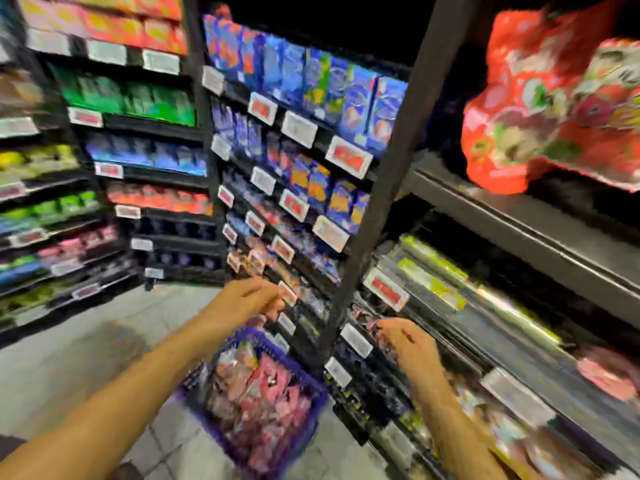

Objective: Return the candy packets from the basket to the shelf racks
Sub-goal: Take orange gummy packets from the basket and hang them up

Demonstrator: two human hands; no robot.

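Both hands (pixel 249 299) (pixel 405 344) at the rack edges above the basket (pixel 304 372), grips too blurred to tell.

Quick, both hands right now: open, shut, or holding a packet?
Left hand: fingers curled at the low shelf rack; too blurred to tell if it holds a packet.
Right hand: fingers curled near small pink packets; grip cannot be told.

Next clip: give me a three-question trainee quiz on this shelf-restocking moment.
1. True or false: the basket still holds packets.
2. Which hand reaches the rack left of the black upright post? A) left B) right
3. What colour is the basket?

Key
1. True; pink packets fill it.
2. A; the left hand is at the racks left of the post, the right hand is right of it.
3. Purple-blue.
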